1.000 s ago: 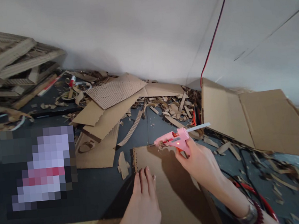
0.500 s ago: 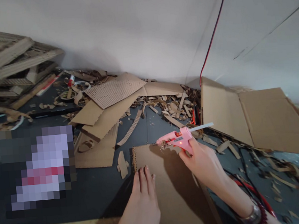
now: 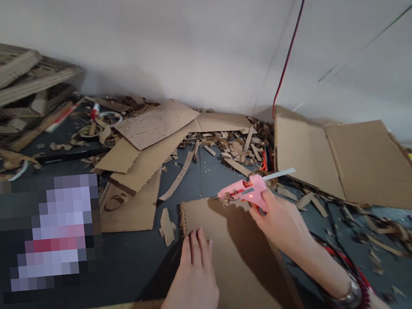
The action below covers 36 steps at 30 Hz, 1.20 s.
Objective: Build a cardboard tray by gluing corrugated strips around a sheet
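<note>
My right hand [image 3: 278,213] is wrapped round a pink hot glue gun [image 3: 243,191] with a white glue stick [image 3: 279,174] poking out of its back end. The gun's small light glows orange, and its nozzle points left at the far edge of a cardboard sheet [image 3: 243,276]. My left hand [image 3: 197,261] lies flat on that sheet near its left edge, fingers stretched out and holding nothing. Along the sheet's upper left side the corrugated edge is exposed. Beside it on the dark table lies a torn cardboard scrap [image 3: 167,227].
Stacked cardboard pieces [image 3: 156,125] lie behind, with shredded scraps [image 3: 239,149] near the wall. A folded cardboard panel [image 3: 361,155] stands at right, above black and red cables. Corrugated strips [image 3: 12,80] are piled at far left. A pixelated patch hides something at left.
The glue gun's nozzle has shifted slightly right along the sheet's far edge. My left hand stays in the same place on the cardboard; the view has turned a little.
</note>
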Each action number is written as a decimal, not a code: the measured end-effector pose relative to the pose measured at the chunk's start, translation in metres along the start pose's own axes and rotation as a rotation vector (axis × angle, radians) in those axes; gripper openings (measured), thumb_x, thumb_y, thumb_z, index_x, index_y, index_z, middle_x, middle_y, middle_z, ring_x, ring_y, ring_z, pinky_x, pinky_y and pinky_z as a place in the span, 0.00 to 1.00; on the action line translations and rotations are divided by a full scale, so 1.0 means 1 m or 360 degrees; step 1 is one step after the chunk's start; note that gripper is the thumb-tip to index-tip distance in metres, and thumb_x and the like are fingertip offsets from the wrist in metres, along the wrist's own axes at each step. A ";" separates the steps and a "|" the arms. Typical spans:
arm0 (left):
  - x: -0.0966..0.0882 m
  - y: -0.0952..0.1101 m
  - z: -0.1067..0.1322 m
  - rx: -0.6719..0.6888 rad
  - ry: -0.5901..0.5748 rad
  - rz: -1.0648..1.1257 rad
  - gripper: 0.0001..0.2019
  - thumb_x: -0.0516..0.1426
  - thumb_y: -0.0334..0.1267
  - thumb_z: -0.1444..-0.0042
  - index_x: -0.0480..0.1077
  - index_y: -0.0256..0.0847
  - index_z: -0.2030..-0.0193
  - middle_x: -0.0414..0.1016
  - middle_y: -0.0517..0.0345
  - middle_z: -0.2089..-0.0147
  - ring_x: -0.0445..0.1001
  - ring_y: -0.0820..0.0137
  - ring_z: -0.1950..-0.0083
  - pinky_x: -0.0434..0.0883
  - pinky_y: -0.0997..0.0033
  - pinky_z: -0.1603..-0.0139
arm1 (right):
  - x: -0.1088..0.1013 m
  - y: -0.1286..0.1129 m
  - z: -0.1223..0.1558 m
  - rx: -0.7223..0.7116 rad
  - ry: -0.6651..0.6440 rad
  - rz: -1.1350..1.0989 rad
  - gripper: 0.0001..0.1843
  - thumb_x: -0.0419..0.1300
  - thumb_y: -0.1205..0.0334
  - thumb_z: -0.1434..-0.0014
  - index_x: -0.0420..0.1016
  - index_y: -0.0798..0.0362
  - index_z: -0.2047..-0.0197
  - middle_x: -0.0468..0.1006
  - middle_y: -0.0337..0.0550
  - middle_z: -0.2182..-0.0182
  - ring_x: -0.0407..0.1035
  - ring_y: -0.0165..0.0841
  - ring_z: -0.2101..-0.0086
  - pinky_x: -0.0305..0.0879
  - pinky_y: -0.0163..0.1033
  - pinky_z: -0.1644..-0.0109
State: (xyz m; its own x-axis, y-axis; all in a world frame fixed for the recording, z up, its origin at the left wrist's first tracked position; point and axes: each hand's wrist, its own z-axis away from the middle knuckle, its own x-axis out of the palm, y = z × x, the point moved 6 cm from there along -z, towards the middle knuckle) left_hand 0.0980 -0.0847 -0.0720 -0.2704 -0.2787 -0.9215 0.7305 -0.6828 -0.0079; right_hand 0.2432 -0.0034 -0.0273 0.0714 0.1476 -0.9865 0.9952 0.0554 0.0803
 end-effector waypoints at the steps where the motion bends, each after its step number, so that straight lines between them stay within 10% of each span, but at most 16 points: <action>1: 0.000 0.000 0.000 -0.0003 -0.0021 0.0007 0.44 0.56 0.57 0.57 0.52 0.25 0.41 0.50 0.27 0.39 0.54 0.42 0.39 0.57 0.47 0.43 | 0.000 0.001 0.000 0.0008 -0.0011 0.0002 0.10 0.54 0.67 0.50 0.68 0.59 0.63 0.76 0.45 0.80 0.70 0.36 0.80 0.50 0.33 0.79; 36: 0.000 -0.001 0.001 -0.0007 0.0014 -0.0006 0.44 0.56 0.59 0.58 0.52 0.27 0.41 0.53 0.29 0.39 0.52 0.43 0.38 0.54 0.48 0.42 | -0.002 0.027 0.006 0.0089 -0.0049 0.0131 0.06 0.53 0.66 0.49 0.66 0.57 0.65 0.75 0.44 0.78 0.67 0.34 0.81 0.45 0.34 0.78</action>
State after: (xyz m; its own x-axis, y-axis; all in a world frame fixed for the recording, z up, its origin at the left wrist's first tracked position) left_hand 0.0966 -0.0846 -0.0718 -0.2678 -0.2704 -0.9248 0.7324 -0.6808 -0.0130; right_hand 0.2703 -0.0079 -0.0238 0.1544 0.1187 -0.9809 0.9880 -0.0112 0.1541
